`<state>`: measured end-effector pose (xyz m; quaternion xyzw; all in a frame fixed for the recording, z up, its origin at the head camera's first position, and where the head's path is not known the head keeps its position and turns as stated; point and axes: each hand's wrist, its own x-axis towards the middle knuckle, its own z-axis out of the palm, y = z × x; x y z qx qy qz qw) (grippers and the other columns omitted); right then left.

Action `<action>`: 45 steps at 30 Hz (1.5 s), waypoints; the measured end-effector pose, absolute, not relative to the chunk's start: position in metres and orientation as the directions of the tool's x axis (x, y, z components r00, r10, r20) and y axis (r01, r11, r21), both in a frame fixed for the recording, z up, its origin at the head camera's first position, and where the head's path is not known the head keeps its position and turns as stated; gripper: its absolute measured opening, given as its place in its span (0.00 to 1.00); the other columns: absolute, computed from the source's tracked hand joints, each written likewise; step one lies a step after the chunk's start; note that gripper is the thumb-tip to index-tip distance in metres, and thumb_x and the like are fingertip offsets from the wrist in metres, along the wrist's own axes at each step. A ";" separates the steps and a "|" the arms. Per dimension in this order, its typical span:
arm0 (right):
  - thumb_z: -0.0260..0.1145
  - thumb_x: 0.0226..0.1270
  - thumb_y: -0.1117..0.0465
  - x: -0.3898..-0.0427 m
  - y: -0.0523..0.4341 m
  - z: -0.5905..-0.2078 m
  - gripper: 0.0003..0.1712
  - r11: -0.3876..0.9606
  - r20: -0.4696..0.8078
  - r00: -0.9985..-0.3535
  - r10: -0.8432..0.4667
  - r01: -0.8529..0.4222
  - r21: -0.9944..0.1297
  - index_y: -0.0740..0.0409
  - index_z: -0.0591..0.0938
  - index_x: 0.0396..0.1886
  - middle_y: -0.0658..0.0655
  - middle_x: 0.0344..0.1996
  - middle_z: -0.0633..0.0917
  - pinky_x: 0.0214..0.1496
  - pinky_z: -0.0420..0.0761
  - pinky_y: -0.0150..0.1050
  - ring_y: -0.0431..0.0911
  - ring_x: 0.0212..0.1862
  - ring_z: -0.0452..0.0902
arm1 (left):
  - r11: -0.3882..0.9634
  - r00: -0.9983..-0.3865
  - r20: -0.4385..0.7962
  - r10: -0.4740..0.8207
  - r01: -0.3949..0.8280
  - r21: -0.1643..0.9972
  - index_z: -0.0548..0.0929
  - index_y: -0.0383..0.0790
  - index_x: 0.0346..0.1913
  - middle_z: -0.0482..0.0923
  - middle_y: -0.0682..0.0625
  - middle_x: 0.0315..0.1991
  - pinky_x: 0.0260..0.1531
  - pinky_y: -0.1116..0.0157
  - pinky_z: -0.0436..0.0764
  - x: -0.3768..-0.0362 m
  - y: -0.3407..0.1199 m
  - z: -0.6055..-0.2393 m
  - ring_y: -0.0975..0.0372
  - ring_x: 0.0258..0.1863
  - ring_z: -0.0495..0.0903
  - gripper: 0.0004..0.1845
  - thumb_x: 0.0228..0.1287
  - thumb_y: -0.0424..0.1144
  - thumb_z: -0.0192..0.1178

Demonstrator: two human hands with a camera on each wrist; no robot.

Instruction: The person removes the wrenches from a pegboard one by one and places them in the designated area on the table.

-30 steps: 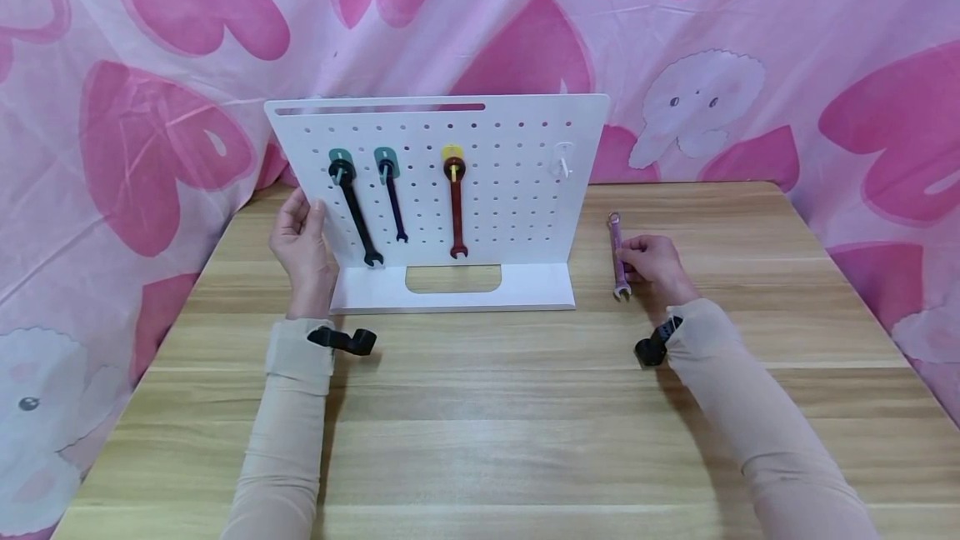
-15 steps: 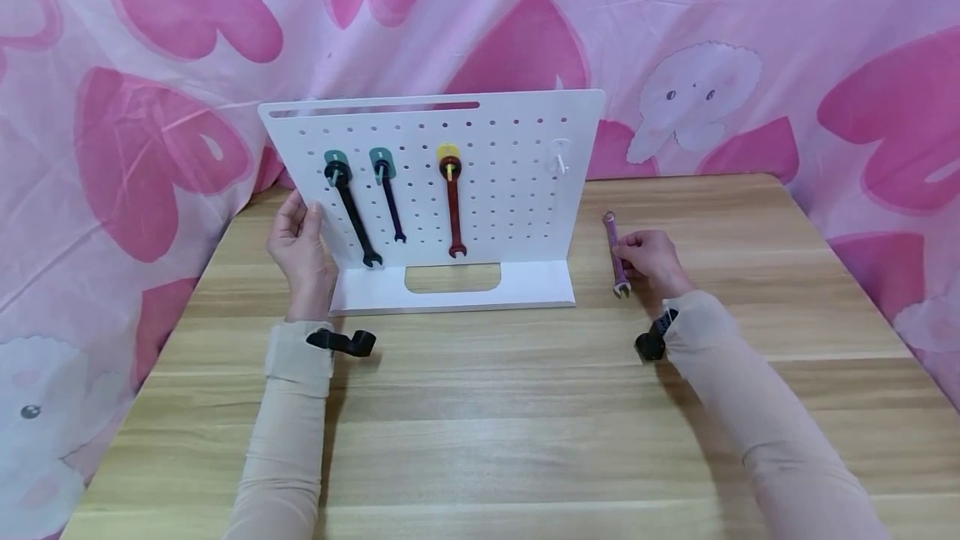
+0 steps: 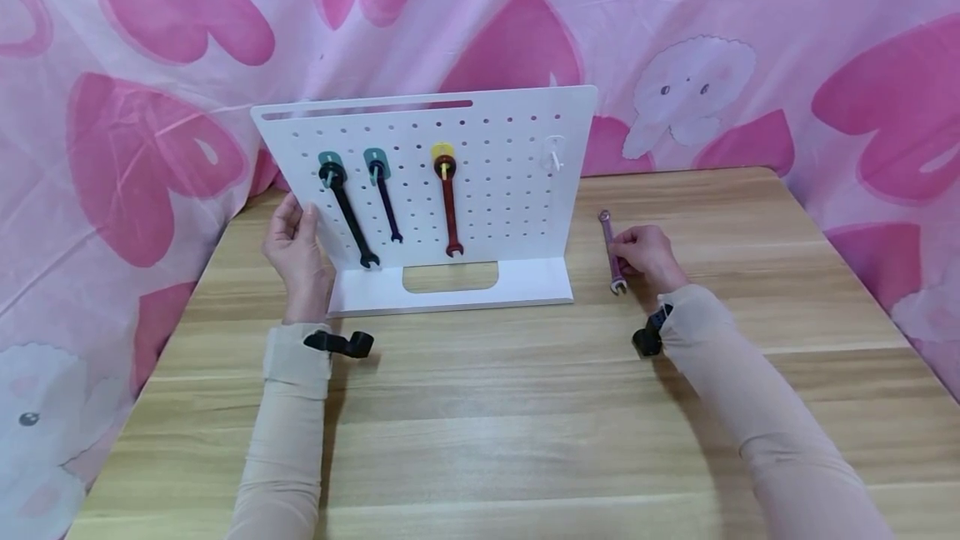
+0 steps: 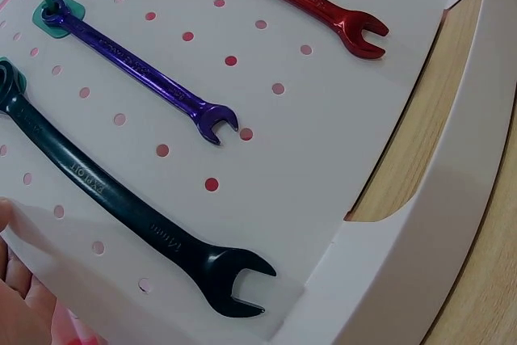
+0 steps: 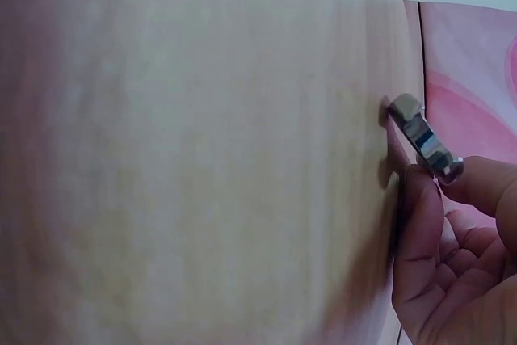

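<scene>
Purple wrench (image 3: 610, 250): lies on the wooden surface (image 3: 480, 407), just right of the pegboard's base, ring end pointing away from the person, open end toward them. Right hand (image 3: 645, 255): fingers curled round the wrench's shaft, pinching it near the middle; in the right wrist view the fingertips (image 5: 424, 216) close on the metal end (image 5: 424, 136).

White pegboard (image 3: 502, 190): stands upright on its own base at the middle of the surface. Left hand (image 3: 298, 250): fingers straight, resting against the board's left edge.

Hung on the board, left to right: black wrench (image 3: 348, 219) on a green hook, dark purple wrench (image 3: 384, 200) on a green hook, red wrench (image 3: 449, 207) on a yellow hook. Clear hook (image 3: 553, 155): at the board's upper right, bare.

Pink heart-patterned cloth (image 3: 750, 48): hangs behind the surface.
</scene>
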<state>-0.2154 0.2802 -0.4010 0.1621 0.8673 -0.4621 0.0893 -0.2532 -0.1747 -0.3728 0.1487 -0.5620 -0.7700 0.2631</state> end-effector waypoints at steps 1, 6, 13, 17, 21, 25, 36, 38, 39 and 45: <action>0.57 0.69 0.63 -0.216 0.280 -0.402 0.15 0.520 -0.306 -0.932 0.196 0.363 -0.773 0.70 0.77 0.49 0.58 0.31 0.82 0.29 0.80 0.30 0.39 0.26 0.76 | -0.233 -0.817 0.065 -0.572 0.238 0.943 0.83 0.49 0.50 0.80 0.52 0.49 0.54 0.69 0.73 -0.253 -0.175 -0.373 0.63 0.49 0.75 0.16 0.57 0.39 0.65; 0.57 0.69 0.63 -0.217 0.278 -0.402 0.15 0.517 -0.309 -0.931 0.194 0.365 -0.774 0.70 0.77 0.48 0.57 0.30 0.82 0.30 0.79 0.30 0.39 0.27 0.76 | -0.244 -0.825 0.053 -0.562 0.227 0.943 0.82 0.50 0.51 0.80 0.52 0.50 0.55 0.69 0.72 -0.252 -0.177 -0.373 0.63 0.50 0.75 0.17 0.56 0.41 0.66; 0.57 0.68 0.63 -0.217 0.277 -0.403 0.13 0.550 -0.300 -0.934 0.196 0.358 -0.755 0.69 0.76 0.46 0.58 0.31 0.81 0.28 0.78 0.30 0.38 0.26 0.75 | -0.231 -0.823 0.073 -0.563 0.241 0.943 0.83 0.50 0.51 0.80 0.51 0.49 0.54 0.69 0.72 -0.252 -0.177 -0.373 0.63 0.49 0.75 0.17 0.57 0.40 0.66; 0.57 0.67 0.65 -0.217 0.277 -0.402 0.12 0.564 -0.294 -0.936 0.194 0.351 -0.747 0.69 0.76 0.44 0.58 0.30 0.81 0.27 0.78 0.30 0.39 0.25 0.74 | -0.235 -0.822 0.069 -0.566 0.241 0.941 0.83 0.49 0.50 0.81 0.51 0.49 0.54 0.69 0.73 -0.253 -0.176 -0.373 0.63 0.49 0.76 0.16 0.57 0.40 0.65; 0.57 0.67 0.65 -0.217 0.277 -0.401 0.11 0.568 -0.295 -0.936 0.190 0.350 -0.745 0.70 0.76 0.44 0.59 0.29 0.81 0.27 0.78 0.30 0.39 0.25 0.74 | -0.228 -0.822 0.068 -0.566 0.235 0.945 0.83 0.50 0.51 0.81 0.51 0.49 0.55 0.69 0.73 -0.252 -0.176 -0.373 0.63 0.49 0.76 0.17 0.56 0.41 0.66; 0.57 0.67 0.65 -0.216 0.277 -0.402 0.11 0.570 -0.297 -0.936 0.191 0.352 -0.743 0.70 0.75 0.44 0.59 0.30 0.81 0.27 0.78 0.30 0.39 0.25 0.75 | -0.232 -0.824 0.062 -0.564 0.231 0.945 0.83 0.50 0.51 0.80 0.51 0.50 0.55 0.69 0.73 -0.251 -0.177 -0.373 0.63 0.49 0.76 0.17 0.56 0.40 0.66; 0.58 0.65 0.66 -0.219 0.279 -0.405 0.11 0.578 -0.296 -0.936 0.191 0.351 -0.737 0.70 0.76 0.41 0.56 0.24 0.80 0.24 0.78 0.30 0.38 0.22 0.74 | -0.222 -0.810 0.088 -0.580 0.261 0.940 0.83 0.47 0.50 0.81 0.51 0.48 0.54 0.69 0.74 -0.251 -0.175 -0.373 0.63 0.48 0.76 0.16 0.57 0.37 0.65; 0.58 0.66 0.65 -0.218 0.279 -0.404 0.11 0.587 -0.293 -0.938 0.187 0.346 -0.732 0.71 0.76 0.41 0.56 0.24 0.80 0.24 0.78 0.30 0.38 0.21 0.74 | -0.223 -0.807 0.095 -0.583 0.272 0.936 0.83 0.46 0.49 0.81 0.51 0.47 0.53 0.69 0.74 -0.252 -0.175 -0.373 0.63 0.48 0.76 0.15 0.58 0.36 0.65; 0.58 0.66 0.65 -0.218 0.279 -0.404 0.11 0.591 -0.292 -0.938 0.186 0.345 -0.729 0.70 0.76 0.41 0.56 0.25 0.80 0.24 0.78 0.30 0.38 0.21 0.74 | -0.223 -0.806 0.098 -0.584 0.275 0.935 0.83 0.46 0.49 0.81 0.50 0.47 0.53 0.69 0.74 -0.252 -0.175 -0.373 0.63 0.47 0.76 0.15 0.58 0.35 0.65; 0.58 0.67 0.64 -0.217 0.278 -0.402 0.10 0.622 -0.284 -0.942 0.180 0.332 -0.709 0.70 0.76 0.40 0.58 0.27 0.80 0.24 0.78 0.30 0.39 0.22 0.75 | -0.231 -0.807 0.096 -0.583 0.277 0.933 0.83 0.46 0.50 0.81 0.50 0.47 0.53 0.69 0.74 -0.253 -0.174 -0.374 0.62 0.47 0.76 0.15 0.58 0.35 0.65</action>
